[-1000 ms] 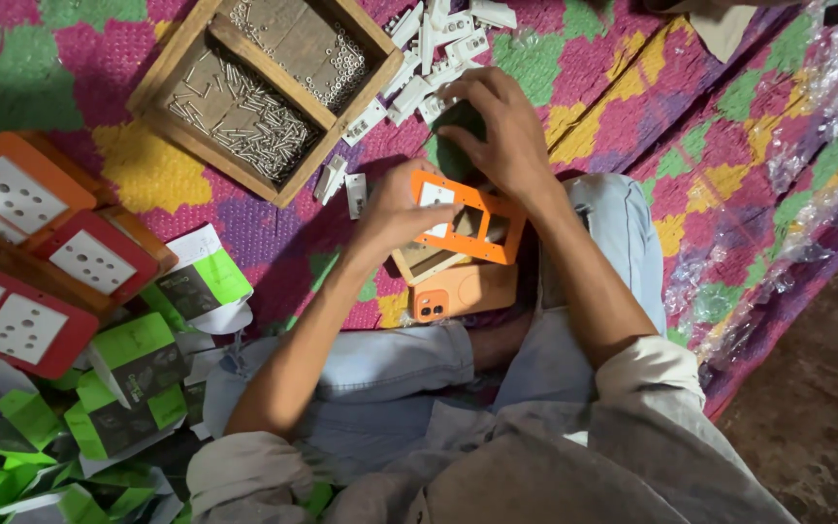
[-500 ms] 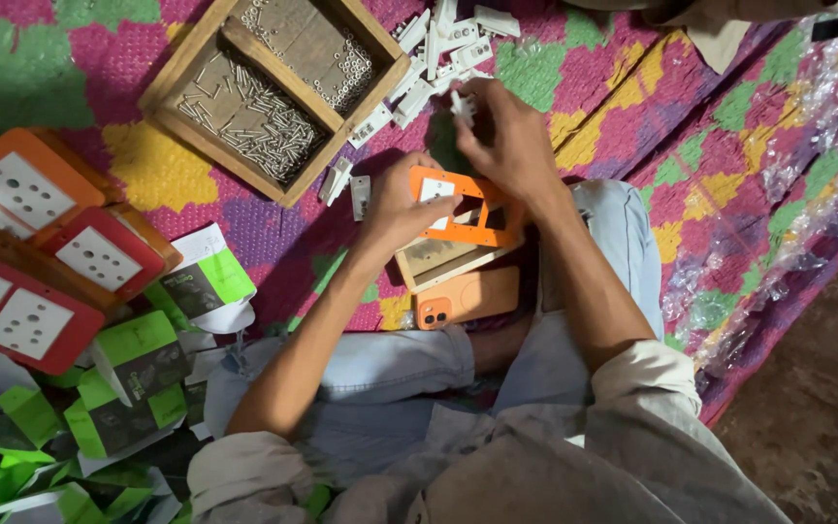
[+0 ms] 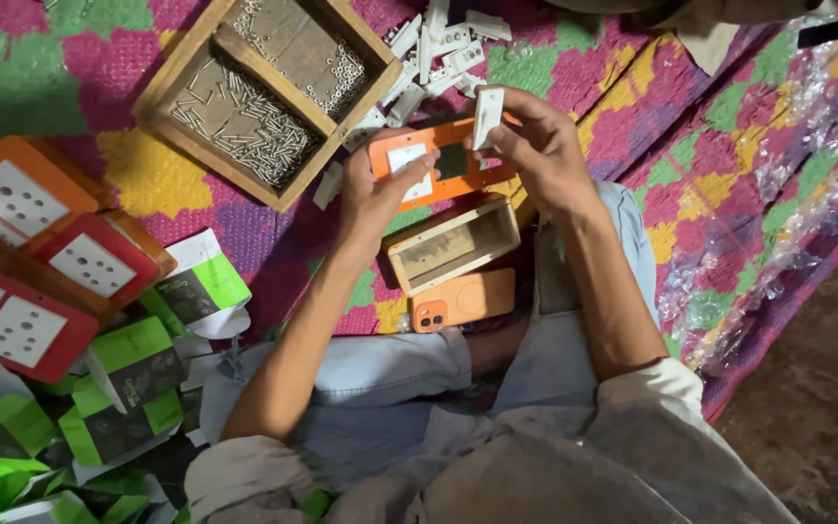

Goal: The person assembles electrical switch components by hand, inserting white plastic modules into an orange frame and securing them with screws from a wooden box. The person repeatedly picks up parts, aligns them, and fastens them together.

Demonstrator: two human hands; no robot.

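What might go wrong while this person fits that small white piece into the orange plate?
The white piece is pinched only at the right hand's fingertips, so it may slip and drop among the loose white parts on the mat. The orange plate is held in the air by the left hand alone and may tilt. The open tray of screws sits close and might get knocked.

- Green-and-white cardboard package (image 3: 196,286), flat and rectangular with a dark panel, lies well to the left of the left hand (image 3: 375,194), below the red plate.
- A second green, white and dark package (image 3: 123,383) lies lower left of that hand, near the person's left elbow.
- A heap of similar green-and-white packages (image 3: 12,456), crumpled and overlapping, fills the bottom left corner, farthest from both hands.
- No screens or signs are in view.
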